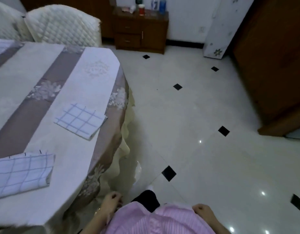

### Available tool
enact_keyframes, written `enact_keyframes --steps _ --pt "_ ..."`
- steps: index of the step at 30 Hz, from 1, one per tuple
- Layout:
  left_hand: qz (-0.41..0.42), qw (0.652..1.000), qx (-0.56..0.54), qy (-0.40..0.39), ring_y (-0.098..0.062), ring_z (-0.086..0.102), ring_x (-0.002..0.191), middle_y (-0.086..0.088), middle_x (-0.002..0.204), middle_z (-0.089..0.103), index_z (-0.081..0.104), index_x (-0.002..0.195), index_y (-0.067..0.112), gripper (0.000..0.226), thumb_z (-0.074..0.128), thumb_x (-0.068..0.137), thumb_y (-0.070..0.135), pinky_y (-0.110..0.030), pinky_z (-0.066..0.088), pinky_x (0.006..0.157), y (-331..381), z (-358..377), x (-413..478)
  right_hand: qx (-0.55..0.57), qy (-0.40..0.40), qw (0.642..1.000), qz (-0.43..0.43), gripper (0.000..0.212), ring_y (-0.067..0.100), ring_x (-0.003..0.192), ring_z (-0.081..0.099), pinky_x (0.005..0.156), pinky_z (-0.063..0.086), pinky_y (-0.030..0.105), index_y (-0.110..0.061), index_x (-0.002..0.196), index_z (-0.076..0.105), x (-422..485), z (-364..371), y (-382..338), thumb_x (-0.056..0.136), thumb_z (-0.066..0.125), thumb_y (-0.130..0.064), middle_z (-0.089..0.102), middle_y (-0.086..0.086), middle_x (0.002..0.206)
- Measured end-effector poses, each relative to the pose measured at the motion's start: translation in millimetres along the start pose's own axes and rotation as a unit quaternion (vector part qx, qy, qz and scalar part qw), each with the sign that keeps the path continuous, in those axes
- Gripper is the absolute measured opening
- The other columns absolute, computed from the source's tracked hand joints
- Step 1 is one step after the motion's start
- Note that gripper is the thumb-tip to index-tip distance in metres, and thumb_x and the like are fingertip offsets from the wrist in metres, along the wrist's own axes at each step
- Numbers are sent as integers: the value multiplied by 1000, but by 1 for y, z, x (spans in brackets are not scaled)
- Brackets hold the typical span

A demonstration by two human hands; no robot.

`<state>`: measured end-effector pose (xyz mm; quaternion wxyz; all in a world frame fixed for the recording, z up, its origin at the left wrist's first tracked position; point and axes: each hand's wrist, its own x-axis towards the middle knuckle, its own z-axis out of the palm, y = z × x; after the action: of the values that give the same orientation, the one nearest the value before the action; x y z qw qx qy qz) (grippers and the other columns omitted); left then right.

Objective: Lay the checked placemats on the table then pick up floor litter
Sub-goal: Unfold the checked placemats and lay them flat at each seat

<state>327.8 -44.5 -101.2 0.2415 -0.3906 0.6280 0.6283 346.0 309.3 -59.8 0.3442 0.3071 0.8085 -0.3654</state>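
Glossy white floor [196, 115] with black diamond insets fills the view from 12 to 5 o'clock; the worktop [36, 85], under a patterned cloth, takes 9 o'clock. One checked placemat [81, 121] lies folded at 9, the nearer placemat [19, 173] at 8, both close to the rim. My left hand [111, 202] hangs loosely curled and holds nothing at 7, just beside the cloth's drape; my right hand [202, 211] is likewise relaxed and bare at 5. I judge the litter comes next. A dark speck [157, 89] lies at 12, too small to name. Bending, I could snag the drape and drag the mats off; the sheen may hide scraps or slip underfoot. Quilted chairs [61, 24] stand at 11 and a brown cabinet [140, 31] at 12; neither blocks the open tiles.
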Motion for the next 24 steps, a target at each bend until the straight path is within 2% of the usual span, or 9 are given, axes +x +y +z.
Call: enact_keyframes --steps 2,4,8,13,15,17,20,22,24 --pt "20 1000 11 9 -16 46 48 -8 62 57 55 72 7 23 46 93 2 -20 32 45 46 27 -11 -18 -13 1000 -1 44 15 65 53 56 40 19 -19 43 56 16 -18 -31 85 57 -6 59 -3 54" --pt "55 998 -13 6 -15 51 53 -6 67 60 57 77 9 20 48 94 7 -24 36 52 92 45 -3 -39 -37 998 -23 38 16 70 55 62 42 20 -18 51 60 36 -36 -71 87 57 -8 61 3 64" --pt "72 994 -67 52 -16 55 59 -5 69 62 60 79 8 18 49 94 7 -24 41 57 136 52 13 -16 -80 996 -33 22 17 41 46 43 33 18 1 67 61 86 -58 -151 87 53 2 56 10 50" --pt "55 983 -80 154 -12 55 59 0 68 66 63 79 10 20 49 94 6 -18 42 53 149 50 18 -119 -154 970 -143 19 19 50 50 49 35 21 -2 78 63 136 -61 -281 90 48 -3 61 10 61" --pt "59 975 -65 202 -14 60 63 5 64 71 67 76 19 23 53 91 8 -25 48 62 150 49 11 -173 -182 943 -220 20 18 59 57 56 42 24 -4 86 65 142 -56 -342 91 46 -7 65 8 69" --pt "66 964 -44 255 -14 66 72 11 70 73 68 73 27 27 56 89 10 -28 52 73 156 50 -3 -249 -208 887 -329 22 15 69 62 67 49 26 -18 84 66 138 -49 -400 91 47 -11 68 1 76" --pt "85 929 -6 360 -4 66 81 15 75 71 61 74 40 32 59 87 11 -17 49 78 172 54 -29 -308 -234 793 -471 25 10 78 64 72 51 27 -34 79 60 111 -33 -475 92 50 -15 67 -8 79" --pt "98 890 40 443 -5 64 85 12 86 69 59 82 37 21 59 88 16 -16 47 78 182 55 -40 -304 -253 752 -527 20 10 81 64 70 50 24 -32 87 62 90 -16 -511 92 51 -17 68 -8 84" --pt "93 840 79 529 -16 64 89 3 94 68 64 94 24 11 56 88 19 -28 49 79 188 50 -45 -312 -271 712 -568 16 6 85 63 74 51 22 -27 97 64 71 5 -534 93 51 -18 68 -10 91"
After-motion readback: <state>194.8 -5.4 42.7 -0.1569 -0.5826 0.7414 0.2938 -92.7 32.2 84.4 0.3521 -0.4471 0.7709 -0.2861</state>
